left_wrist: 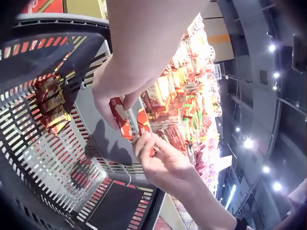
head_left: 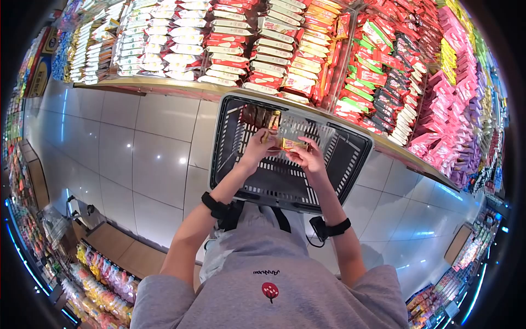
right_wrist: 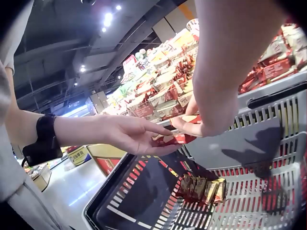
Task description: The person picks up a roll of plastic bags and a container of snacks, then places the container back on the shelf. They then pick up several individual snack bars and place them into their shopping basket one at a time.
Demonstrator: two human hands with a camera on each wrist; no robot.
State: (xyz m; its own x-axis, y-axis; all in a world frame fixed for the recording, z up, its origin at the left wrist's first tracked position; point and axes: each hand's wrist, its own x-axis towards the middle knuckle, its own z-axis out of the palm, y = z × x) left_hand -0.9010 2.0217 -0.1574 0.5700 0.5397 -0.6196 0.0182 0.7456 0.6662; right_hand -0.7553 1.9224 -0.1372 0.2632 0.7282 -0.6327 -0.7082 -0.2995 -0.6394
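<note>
both hands meet over a black shopping basket and share one small red packet. the left hand pinches one end of it between thumb and fingertips. the right hand has its fingers curled round the other end. the red packet sits between the two hands, held above the middle of the basket. brown and gold packets lie inside the basket at its far side. beyond the basket a shelf is packed with rows of red, white and pink snacks. pale floor tiles lie below.
</note>
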